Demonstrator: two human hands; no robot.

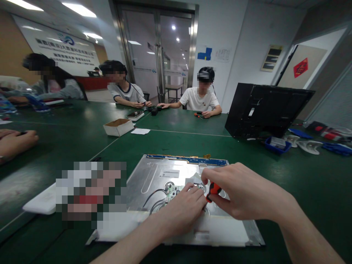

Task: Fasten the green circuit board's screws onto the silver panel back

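A metal display panel (154, 172) lies flat on the green table, with a blue circuit strip (176, 159) along its far edge. On its middle sits a small green circuit board (172, 191) with black wires running off to the left. My left hand (187, 207) rests over the board's right part, its fingers bent and close together; what its fingertips hold, if anything, is hidden. My right hand (233, 190) is closed around a red and black screwdriver (213, 190), just right of my left fingertips. The screwdriver's tip is hidden.
A black monitor housing (264, 110) stands at the back right beside a blue tray (277, 146). Further off are a white box (118, 128) and paper (140, 131). A white object (41, 200) lies left. Several people sit around the table; another person's hand (20, 143) is at far left.
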